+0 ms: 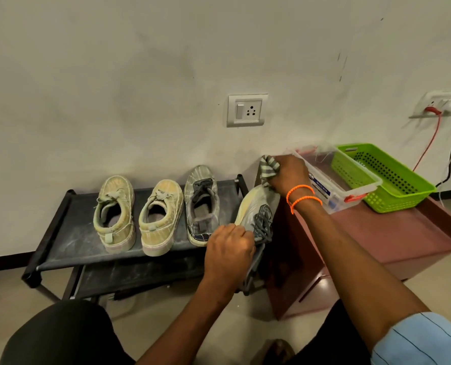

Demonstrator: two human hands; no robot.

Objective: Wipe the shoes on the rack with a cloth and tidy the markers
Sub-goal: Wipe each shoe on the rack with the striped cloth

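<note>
My left hand (229, 246) grips the heel end of a grey laced sneaker (258, 214), lifted and tilted on its side at the right end of the black shoe rack (69, 233). My right hand (288, 175) holds a bunched grey striped cloth (269, 165) against the toe of that sneaker. Its grey partner (202, 206) stands on the top shelf. Left of it stand two dusty beige shoes (115, 214) (159, 217), toes toward the wall. No markers are visible.
A low maroon table (392, 233) stands right of the rack. On it sit a clear plastic box (334, 180) with red latches and a green perforated basket (382, 175). A wall socket (246, 110) is above; cables hang at the far right.
</note>
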